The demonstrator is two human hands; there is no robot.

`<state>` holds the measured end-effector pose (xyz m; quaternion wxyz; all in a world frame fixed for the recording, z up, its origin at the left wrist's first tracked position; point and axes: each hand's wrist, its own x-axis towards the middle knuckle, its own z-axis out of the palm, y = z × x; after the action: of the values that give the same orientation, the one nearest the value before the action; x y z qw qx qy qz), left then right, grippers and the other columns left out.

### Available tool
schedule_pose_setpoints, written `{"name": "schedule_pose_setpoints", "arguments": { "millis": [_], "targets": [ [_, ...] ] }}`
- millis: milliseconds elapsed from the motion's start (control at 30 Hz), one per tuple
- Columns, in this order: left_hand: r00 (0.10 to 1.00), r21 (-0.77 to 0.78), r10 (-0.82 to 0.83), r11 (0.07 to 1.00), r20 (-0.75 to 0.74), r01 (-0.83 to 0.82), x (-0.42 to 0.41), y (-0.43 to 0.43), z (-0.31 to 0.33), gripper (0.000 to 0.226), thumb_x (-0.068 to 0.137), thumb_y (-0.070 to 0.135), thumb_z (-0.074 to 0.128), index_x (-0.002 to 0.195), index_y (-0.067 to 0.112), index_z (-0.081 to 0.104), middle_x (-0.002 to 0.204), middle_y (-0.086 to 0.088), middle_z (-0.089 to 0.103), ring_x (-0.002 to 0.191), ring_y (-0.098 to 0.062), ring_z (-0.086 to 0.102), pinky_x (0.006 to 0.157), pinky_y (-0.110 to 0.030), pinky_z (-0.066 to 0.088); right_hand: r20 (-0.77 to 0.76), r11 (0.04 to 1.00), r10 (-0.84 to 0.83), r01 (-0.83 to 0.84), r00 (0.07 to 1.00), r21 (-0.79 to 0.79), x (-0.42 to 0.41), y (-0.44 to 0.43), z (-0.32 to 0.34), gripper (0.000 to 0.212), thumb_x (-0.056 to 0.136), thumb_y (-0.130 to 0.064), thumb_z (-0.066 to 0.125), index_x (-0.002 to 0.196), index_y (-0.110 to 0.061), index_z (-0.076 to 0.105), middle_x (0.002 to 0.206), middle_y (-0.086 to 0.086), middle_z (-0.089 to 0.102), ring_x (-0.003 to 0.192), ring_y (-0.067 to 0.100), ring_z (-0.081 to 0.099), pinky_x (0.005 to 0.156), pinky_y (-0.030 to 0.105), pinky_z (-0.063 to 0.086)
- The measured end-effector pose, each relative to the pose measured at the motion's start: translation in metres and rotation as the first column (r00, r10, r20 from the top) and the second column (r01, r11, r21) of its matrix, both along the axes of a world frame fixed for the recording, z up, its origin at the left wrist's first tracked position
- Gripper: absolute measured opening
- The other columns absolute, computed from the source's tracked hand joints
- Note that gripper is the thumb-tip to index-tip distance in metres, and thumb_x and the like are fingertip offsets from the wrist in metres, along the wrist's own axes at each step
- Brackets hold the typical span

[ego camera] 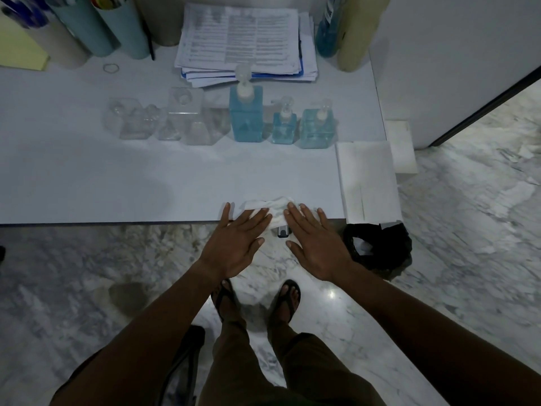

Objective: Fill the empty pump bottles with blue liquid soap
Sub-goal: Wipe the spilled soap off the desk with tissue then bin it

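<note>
Clear plastic empties [164, 121] are standing at the left of a row on the table [117, 177], three blue-filled bottles [246, 115] to their right, and a soap refill [328, 33] in the far right corner. At the near edge, the left hand [237, 241] is pressing flat on a crumpled tissue [269, 206]. The right hand [316, 244] is doing likewise, fingers straight, neither grasping anything. The empties are lying ahead and leftward, nearer the left hand; the refill is nearer the right.
</note>
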<state>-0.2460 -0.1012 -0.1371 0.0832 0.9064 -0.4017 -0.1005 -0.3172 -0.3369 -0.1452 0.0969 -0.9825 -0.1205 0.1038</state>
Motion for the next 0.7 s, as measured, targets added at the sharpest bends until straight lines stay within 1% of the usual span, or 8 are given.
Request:
{"name": "schedule_pose_setpoints", "arguments": {
  "millis": [100,233,300,400,567,700],
  "targets": [
    [1.000,-0.009,0.004,1.000,0.014,-0.004,-0.002,0.002,0.002,0.050,0.104,0.039,0.032,0.151,0.023,0.036,0.156,0.007,0.035,0.146,-0.015,0.029,0.119,-0.060,0.008,0.012,1.000,-0.022,0.022,1.000,0.020,-0.005,0.015,-0.002,0.064,0.103,-0.042,0.034,0.155,-0.010,0.016,0.164,0.007,0.010,0.151,0.025,0.009,0.121,0.051,0.013],
    [1.000,0.021,0.012,1.000,0.024,-0.012,0.001,0.005,0.001,0.051,0.104,0.041,0.026,0.152,0.022,0.034,0.156,0.006,0.036,0.146,-0.015,0.029,0.119,-0.059,0.004,0.001,0.999,-0.046,0.046,0.999,0.020,-0.007,0.020,-0.002,0.066,0.102,-0.040,0.035,0.156,-0.010,0.013,0.164,0.007,0.007,0.151,0.026,0.006,0.121,0.052,0.011],
    [0.999,0.026,0.038,0.999,0.034,-0.039,0.006,0.009,0.001,0.053,0.104,0.042,0.024,0.151,0.022,0.034,0.157,0.005,0.035,0.147,-0.017,0.029,0.119,-0.059,0.003,-0.013,0.999,-0.044,0.044,0.999,0.010,-0.005,0.023,-0.001,0.067,0.101,-0.041,0.033,0.156,-0.010,0.009,0.164,0.007,0.003,0.152,0.025,0.003,0.121,0.052,0.009],
    [0.997,0.044,0.048,0.998,0.057,-0.050,0.012,0.018,0.001,0.052,0.104,0.042,0.025,0.150,0.022,0.036,0.156,0.004,0.037,0.147,-0.017,0.029,0.118,-0.061,0.006,-0.031,0.997,-0.060,0.061,0.998,0.036,0.004,0.039,-0.002,0.070,0.100,-0.042,0.033,0.156,-0.010,0.007,0.165,0.006,-0.001,0.152,0.025,-0.001,0.122,0.051,0.002],
    [0.981,0.058,0.188,0.980,0.037,-0.190,0.024,0.041,-0.002,0.057,0.102,0.045,0.018,0.152,0.021,0.033,0.155,0.002,0.039,0.146,-0.017,0.030,0.118,-0.061,0.003,-0.033,0.990,-0.115,0.117,0.993,0.084,0.021,0.076,-0.004,0.073,0.095,-0.039,0.037,0.156,-0.010,0.009,0.164,0.008,0.001,0.151,0.026,0.000,0.121,0.049,-0.003],
    [0.949,-0.021,0.314,0.949,0.022,-0.313,0.026,0.059,-0.006,0.056,0.102,0.043,0.020,0.152,0.020,0.031,0.160,0.004,0.027,0.149,-0.015,0.020,0.116,-0.060,0.000,-0.037,0.985,-0.137,0.140,0.990,0.100,0.033,0.096,-0.005,0.075,0.093,-0.037,0.039,0.156,-0.010,0.008,0.164,0.007,0.001,0.151,0.025,0.000,0.121,0.047,-0.006]
  ]
}}
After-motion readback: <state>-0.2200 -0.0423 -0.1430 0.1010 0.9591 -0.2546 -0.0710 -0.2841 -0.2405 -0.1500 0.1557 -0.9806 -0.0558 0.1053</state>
